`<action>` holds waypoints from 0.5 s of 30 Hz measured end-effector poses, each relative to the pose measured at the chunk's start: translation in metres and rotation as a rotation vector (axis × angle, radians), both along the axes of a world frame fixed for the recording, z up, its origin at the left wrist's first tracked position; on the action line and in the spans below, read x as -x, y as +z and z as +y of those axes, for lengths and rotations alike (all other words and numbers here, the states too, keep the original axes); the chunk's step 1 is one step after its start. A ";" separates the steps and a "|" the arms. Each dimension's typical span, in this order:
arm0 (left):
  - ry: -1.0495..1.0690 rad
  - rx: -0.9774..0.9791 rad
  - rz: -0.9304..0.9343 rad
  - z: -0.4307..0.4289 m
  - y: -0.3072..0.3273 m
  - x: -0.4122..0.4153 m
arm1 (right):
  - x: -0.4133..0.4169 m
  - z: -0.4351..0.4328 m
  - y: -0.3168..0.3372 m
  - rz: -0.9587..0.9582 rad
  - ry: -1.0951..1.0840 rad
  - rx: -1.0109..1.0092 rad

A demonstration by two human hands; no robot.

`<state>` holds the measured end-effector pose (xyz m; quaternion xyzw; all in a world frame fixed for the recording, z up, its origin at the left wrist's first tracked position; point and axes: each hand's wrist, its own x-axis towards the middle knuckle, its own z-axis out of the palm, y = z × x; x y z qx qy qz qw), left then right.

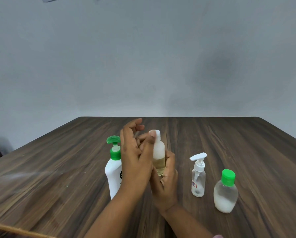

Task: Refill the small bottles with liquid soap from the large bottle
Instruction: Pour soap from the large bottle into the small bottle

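One bottle (pixel 159 152) over wooden table (pixel 246 143), grey wall (pixel 143 57) behind: right hand (pixel 166 182) grips it, left hand (pixel 133 160) open.

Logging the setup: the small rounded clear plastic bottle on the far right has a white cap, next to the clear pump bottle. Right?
No. In the head view the small rounded clear plastic bottle has a green cap, not white; the clear pump bottle does stand next to it.
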<state>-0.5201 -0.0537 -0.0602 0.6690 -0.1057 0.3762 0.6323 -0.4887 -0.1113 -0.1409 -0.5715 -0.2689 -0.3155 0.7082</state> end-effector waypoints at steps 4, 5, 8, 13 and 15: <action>0.067 -0.059 -0.038 0.000 -0.001 -0.002 | 0.000 0.001 -0.001 0.013 0.007 0.002; 0.063 -0.048 -0.030 0.001 -0.002 -0.003 | 0.000 0.000 -0.001 0.013 0.003 0.002; 0.029 -0.065 -0.010 -0.001 -0.002 -0.004 | 0.000 -0.001 0.000 0.010 0.026 -0.020; 0.075 -0.047 -0.058 0.003 -0.007 -0.008 | -0.001 0.000 -0.001 0.016 0.008 -0.001; 0.054 -0.059 -0.030 0.002 -0.007 -0.008 | -0.001 -0.001 -0.001 0.021 0.010 -0.001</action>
